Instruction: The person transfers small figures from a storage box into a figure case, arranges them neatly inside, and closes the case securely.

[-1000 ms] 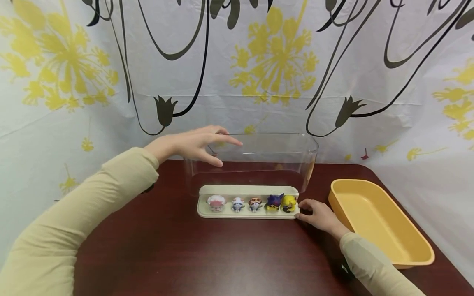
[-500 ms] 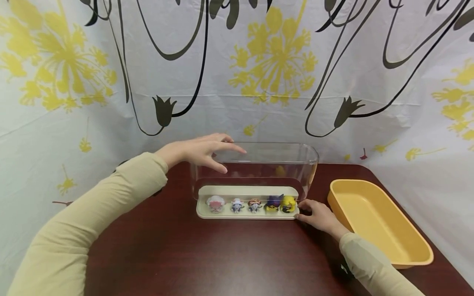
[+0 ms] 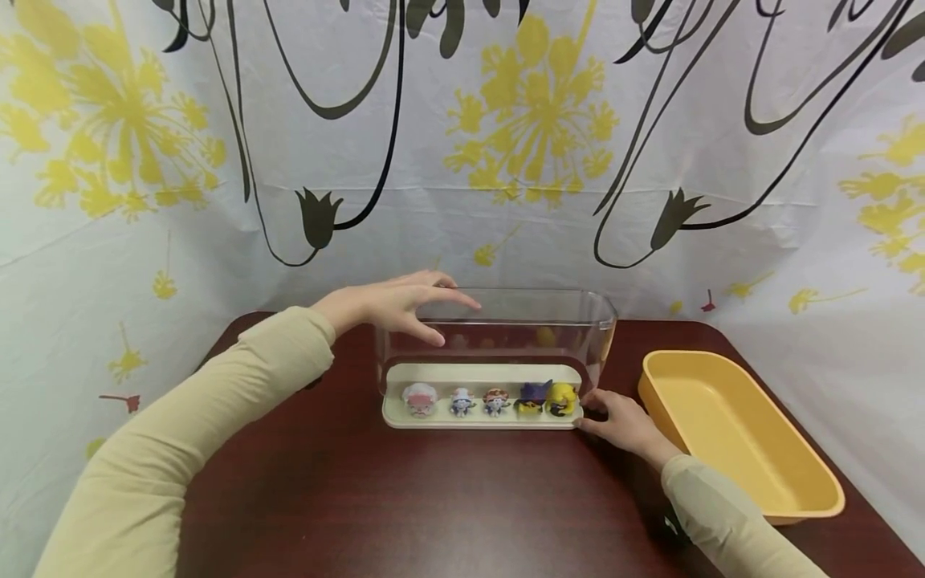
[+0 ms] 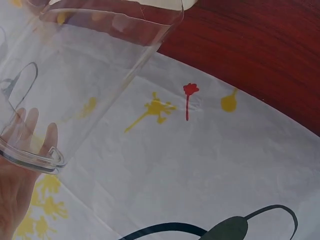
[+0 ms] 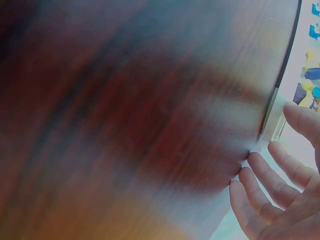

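A clear plastic cover (image 3: 506, 329) hangs low over a cream base (image 3: 477, 421) on which several small figurines stand in a row, from a pink one (image 3: 420, 398) to a yellow one (image 3: 562, 397). My left hand (image 3: 393, 307) grips the cover's left end, fingers over the top and thumb on the front wall. In the left wrist view the left hand (image 4: 20, 170) shows through the cover (image 4: 90, 75). My right hand (image 3: 621, 421) rests on the table with its fingertips touching the base's right end. The right wrist view is blurred but shows the right hand (image 5: 280, 195) with straight fingers.
A yellow tray (image 3: 737, 433) with nothing in it lies at the right on the dark red table (image 3: 433, 506). A white cloth with yellow flowers and black stems (image 3: 506, 160) hangs close behind the table.
My left hand has brought the clear cover down and forward, from behind the base to low over the figurines. The right hand has stayed at the base's right end.
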{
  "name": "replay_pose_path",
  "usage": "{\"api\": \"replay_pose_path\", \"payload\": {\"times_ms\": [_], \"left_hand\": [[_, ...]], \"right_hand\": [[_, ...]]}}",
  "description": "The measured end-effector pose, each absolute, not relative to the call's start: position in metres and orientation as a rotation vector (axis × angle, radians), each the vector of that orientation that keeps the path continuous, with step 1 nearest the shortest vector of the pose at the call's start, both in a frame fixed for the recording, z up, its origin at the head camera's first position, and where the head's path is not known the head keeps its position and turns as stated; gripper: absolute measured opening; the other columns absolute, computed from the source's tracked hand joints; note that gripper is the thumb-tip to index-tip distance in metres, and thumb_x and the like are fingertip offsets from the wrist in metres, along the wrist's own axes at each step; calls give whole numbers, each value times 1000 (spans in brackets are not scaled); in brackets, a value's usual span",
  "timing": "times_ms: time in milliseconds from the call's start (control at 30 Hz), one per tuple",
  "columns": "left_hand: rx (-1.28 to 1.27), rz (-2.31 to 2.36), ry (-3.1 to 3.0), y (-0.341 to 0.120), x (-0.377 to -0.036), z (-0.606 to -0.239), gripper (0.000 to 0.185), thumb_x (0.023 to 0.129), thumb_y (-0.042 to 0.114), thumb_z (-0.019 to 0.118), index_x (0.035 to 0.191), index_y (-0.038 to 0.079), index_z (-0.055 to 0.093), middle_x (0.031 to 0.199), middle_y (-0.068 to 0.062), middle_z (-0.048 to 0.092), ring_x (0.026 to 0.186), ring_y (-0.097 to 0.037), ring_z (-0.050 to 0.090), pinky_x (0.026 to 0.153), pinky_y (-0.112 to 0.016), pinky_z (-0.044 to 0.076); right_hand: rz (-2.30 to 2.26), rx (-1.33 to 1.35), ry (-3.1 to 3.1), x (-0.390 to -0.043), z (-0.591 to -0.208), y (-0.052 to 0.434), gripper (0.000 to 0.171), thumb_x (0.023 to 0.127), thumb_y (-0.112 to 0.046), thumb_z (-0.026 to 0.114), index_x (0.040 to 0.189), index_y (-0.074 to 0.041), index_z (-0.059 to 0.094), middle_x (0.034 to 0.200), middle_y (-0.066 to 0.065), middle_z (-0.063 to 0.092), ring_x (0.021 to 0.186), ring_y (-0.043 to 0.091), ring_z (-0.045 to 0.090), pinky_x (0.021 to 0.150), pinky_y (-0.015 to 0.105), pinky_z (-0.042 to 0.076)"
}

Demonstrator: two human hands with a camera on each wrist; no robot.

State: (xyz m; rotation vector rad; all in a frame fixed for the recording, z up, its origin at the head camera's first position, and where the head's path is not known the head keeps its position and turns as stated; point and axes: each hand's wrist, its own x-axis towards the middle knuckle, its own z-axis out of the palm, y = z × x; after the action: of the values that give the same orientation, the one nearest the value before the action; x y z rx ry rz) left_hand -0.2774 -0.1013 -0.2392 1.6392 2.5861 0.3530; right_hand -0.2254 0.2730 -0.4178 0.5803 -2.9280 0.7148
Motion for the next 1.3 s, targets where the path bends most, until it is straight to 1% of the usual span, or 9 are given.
{"api": "replay_pose_path", "payload": {"times_ms": [367, 633, 933, 1067, 1300], "left_hand": [[1629, 346, 2575, -102, -279, -246, 60, 80, 49, 57, 133, 25, 39, 130, -15, 31, 118, -23, 28, 93, -42, 25], [1622, 369, 2562, -101, -280, -252, 60, 80, 47, 58, 133, 24, 39, 129, -13, 32, 117, -23, 29, 91, -43, 25], [1645, 377, 2564, -100, -281, -258, 59, 80, 45, 60, 132, 23, 41, 129, -16, 32, 118, -23, 29, 92, -42, 26], [1661, 391, 2563, -100, -281, -262, 59, 80, 43, 61, 132, 23, 41, 128, -17, 32, 117, -23, 30, 91, -42, 27], [1660, 402, 2564, -100, -281, -269, 57, 81, 43, 59, 131, 24, 42, 128, -15, 32, 116, -23, 30, 89, -42, 28]], "right_hand": [[724, 579, -2923, -226, -420, 273, 28, 75, -23, 69, 94, -4, 59, 89, 8, 61, 84, 25, 57, 74, 43, 43], [729, 593, -2914, -226, -420, 273, 27, 75, -23, 70, 92, -6, 58, 88, 6, 60, 84, 23, 57, 74, 41, 43], [736, 611, -2907, -226, -419, 273, 23, 75, -24, 70, 88, -10, 57, 86, 3, 60, 81, 21, 56, 72, 39, 43], [733, 610, -2912, -226, -419, 274, 23, 75, -24, 70, 88, -10, 57, 86, 2, 60, 82, 20, 56, 72, 39, 43], [744, 613, -2909, -226, -419, 274, 23, 75, -25, 70, 88, -10, 57, 85, 1, 60, 81, 20, 56, 71, 39, 43]]}}
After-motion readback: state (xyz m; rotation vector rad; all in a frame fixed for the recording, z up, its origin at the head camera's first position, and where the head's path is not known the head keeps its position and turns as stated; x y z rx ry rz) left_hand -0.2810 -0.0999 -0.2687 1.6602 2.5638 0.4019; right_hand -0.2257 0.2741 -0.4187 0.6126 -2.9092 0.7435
